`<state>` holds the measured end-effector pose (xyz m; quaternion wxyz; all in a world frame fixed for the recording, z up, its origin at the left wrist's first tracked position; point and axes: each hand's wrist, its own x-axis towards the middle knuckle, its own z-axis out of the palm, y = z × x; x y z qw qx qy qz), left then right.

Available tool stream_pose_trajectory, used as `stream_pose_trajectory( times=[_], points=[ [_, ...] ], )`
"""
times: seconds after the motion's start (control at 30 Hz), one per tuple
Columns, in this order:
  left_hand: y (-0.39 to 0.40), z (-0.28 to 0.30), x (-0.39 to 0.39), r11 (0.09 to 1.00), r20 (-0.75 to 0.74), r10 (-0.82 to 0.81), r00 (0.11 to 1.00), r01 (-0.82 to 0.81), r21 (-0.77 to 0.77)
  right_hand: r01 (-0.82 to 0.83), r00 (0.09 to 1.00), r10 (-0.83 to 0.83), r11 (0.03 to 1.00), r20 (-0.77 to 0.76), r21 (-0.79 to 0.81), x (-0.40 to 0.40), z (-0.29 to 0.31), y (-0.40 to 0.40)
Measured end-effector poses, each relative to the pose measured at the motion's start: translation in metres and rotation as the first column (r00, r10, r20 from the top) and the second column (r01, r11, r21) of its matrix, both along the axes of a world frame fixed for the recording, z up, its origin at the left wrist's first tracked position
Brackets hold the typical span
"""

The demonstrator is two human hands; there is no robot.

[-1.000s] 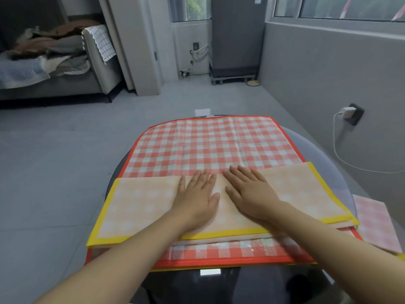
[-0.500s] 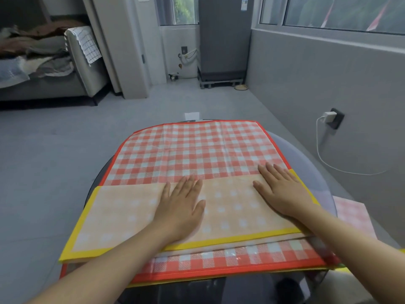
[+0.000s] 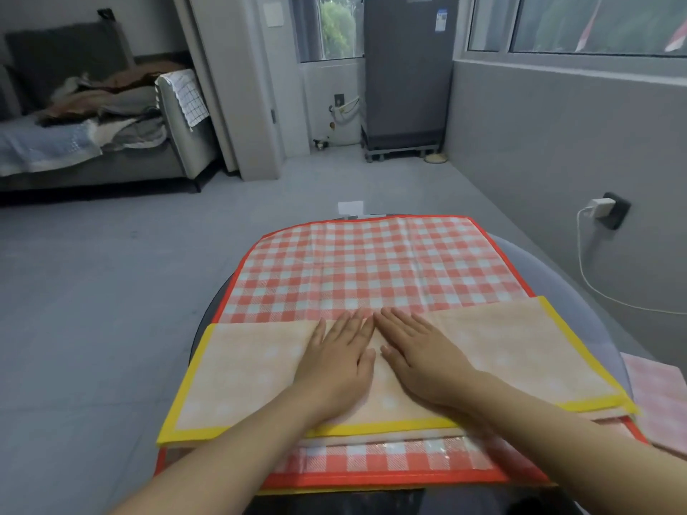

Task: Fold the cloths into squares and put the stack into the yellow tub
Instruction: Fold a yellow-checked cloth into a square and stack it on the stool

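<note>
Left hand (image 3: pixel 336 360) and right hand (image 3: pixel 420 356), fingers spread flat, press the yellow-edged cloth (image 3: pixel 252 373); smoothing outward evenly would likely crease it squarely.

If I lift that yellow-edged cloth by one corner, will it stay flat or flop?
Probably flop: the yellow-edged cloth lies thin and folded flat under the left hand and right hand. It looks light. Its folded layers may slide on the glossy red checked cloth beneath.
</note>
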<state>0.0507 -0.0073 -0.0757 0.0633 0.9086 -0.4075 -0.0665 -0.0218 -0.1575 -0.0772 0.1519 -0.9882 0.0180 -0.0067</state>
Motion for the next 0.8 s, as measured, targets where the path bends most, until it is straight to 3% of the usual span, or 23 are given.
stream_pose_trajectory(
  times=[0.4,0.53,0.67,0.8],
  points=[
    [0.102,-0.004,0.047,0.974,0.046,0.226,0.973,-0.227,0.022,-0.003,0.999,-0.003,0.991,-0.043,-0.134,-0.005,0.006,0.003],
    [0.111,-0.001,0.052,0.976,0.015,0.210,0.978,-0.211,0.056,-0.016,0.998,0.006,0.987,-0.061,-0.161,-0.003,0.004,0.004],
    [0.112,0.014,0.060,0.976,-0.033,0.196,0.980,-0.192,0.099,0.009,0.996,-0.016,0.997,-0.093,-0.077,0.006,0.013,0.013],
    [0.120,0.029,0.070,0.971,-0.070,0.238,0.969,-0.236,0.024,-0.089,0.996,0.088,0.995,0.035,0.036,0.016,0.025,0.038]
  ],
)
